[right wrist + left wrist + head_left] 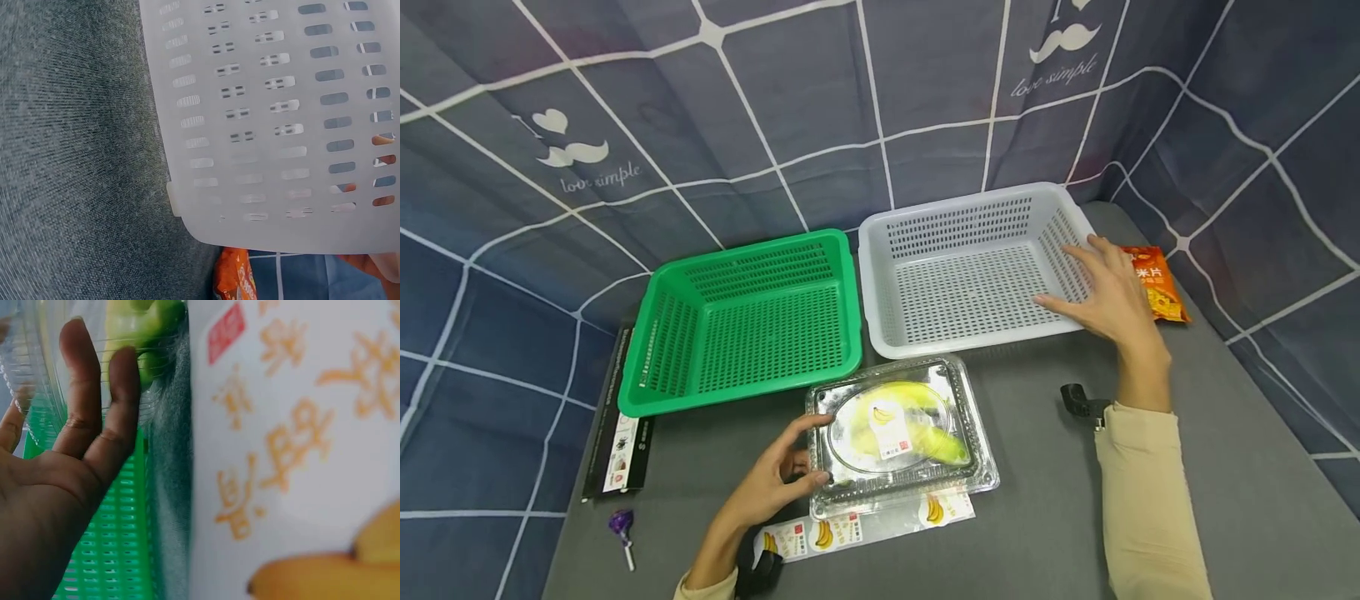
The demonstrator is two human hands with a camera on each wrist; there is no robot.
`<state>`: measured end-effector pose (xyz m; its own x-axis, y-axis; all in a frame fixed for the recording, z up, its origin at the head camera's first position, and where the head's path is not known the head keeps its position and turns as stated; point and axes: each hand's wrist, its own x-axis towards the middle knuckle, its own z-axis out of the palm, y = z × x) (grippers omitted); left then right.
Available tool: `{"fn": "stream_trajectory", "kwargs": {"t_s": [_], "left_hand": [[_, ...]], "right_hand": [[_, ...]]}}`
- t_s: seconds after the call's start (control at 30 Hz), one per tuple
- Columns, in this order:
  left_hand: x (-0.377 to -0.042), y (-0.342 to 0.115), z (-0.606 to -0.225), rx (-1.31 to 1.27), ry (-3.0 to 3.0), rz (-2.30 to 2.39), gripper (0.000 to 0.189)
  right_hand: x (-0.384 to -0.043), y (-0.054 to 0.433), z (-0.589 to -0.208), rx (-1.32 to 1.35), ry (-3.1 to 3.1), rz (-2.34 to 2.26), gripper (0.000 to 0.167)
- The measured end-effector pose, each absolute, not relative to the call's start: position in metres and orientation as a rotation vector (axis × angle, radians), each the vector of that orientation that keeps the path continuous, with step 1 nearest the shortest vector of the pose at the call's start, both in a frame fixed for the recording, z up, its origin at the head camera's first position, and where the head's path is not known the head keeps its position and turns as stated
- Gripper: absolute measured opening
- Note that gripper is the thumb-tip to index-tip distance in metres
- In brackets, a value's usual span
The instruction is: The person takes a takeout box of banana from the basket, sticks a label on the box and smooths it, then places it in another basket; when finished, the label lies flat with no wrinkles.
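A clear plastic box (981, 433) of greenish-yellow bananas (951, 446), with a banana label (891, 429) on its lid, lies in front of two baskets. My left hand (767, 479) is at the box's left side, fingers and thumb spread along the edge. In the left wrist view, two fairly straight fingers (125, 387) overlap the clear wall. My right hand (1112, 292) reaches over the right end of the grey-white basket (970, 292), fingers and thumb spread over the inside. Parts of its fingers show through the holes in the right wrist view.
A green basket (741, 392) stands left, partly over a dark flat package (625, 467). Banana stickers (831, 535) lie along the box's front edge. An orange snack bag (1161, 292) sits by the right basket, a purple lollipop (622, 525) at left. Dark cloth walls enclose the table.
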<state>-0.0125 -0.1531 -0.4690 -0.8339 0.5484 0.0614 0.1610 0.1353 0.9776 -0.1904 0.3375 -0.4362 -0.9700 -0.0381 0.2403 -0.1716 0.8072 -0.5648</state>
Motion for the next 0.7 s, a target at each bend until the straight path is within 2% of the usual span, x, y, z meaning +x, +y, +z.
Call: {"fn": "stream_trajectory", "kwargs": {"t_s": [0.37, 0.7], "left_hand": [[-0.002, -0.156, -0.464, 0.711, 1.931, 1.925, 0.072], [0.007, -0.154, -0.432, 0.798, 1.89, 1.932, 0.071]], "right_hand": [[-0.193, 0.334, -0.434, 0.154, -2.794, 0.894, 0.088], [-0.191, 0.337, -0.434, 0.144, -2.795, 0.892, 0.087]]}}
